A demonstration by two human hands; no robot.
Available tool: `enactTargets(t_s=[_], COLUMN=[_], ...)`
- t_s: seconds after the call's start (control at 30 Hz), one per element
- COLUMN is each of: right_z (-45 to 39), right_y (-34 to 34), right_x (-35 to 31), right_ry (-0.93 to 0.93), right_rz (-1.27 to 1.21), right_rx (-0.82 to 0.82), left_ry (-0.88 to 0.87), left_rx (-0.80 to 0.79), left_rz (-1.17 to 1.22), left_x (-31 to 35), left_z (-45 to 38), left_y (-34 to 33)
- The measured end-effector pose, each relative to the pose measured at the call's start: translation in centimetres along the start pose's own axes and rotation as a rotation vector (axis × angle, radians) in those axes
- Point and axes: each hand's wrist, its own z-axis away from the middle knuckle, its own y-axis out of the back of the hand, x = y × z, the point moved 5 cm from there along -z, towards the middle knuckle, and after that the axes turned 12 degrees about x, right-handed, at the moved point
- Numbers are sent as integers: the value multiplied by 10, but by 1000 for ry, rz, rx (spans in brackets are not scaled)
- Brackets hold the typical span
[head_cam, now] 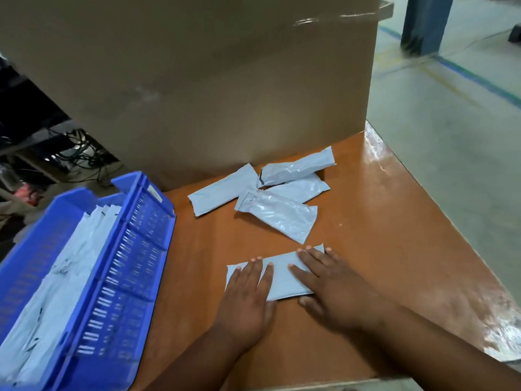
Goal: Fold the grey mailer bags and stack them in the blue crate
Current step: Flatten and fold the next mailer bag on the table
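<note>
The folded mailer bag (282,276) under the hands is pale grey, matt, a flat oblong with crisp edges. It lies on the brown bench (366,235) toward the near edge, its long axis running left to right with the right end tilted slightly toward the far edge.

Left hand (248,292): fingers straight and spread, palm down, pressing flat on the left end of the bag; it grips nothing. Right hand (329,283): fingers likewise extended and spread, pressing on the right end, thumb resting on the bench just at the bag's near edge.

Count of loose bags: four further grey mailer bags (270,193), folded lengthwise and glossier, in an overlapping cluster toward the far edge, close before the cardboard box (197,80). Their long axes differ, fanning out from a common centre.

One blue crate (132,249), slotted walls, stands at the bench's left edge, partly overhanging it. Inside it, a row of stacked grey bags (70,263); their number cannot be told because of blur
</note>
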Motion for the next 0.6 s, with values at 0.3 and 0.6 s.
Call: enactTargets(t_s=[0.3, 0.6], right_z=[34, 45], right_y=[-17, -17], right_x=[-87, -82], right_ry=[-84, -414], right_rz=[63, 176], right_rx=[-46, -59], left_ry=[-26, -16], left_rx=[24, -23], left_rz=[91, 141], left_x=[-33, -38], left_z=[83, 97], left_y=[6, -2])
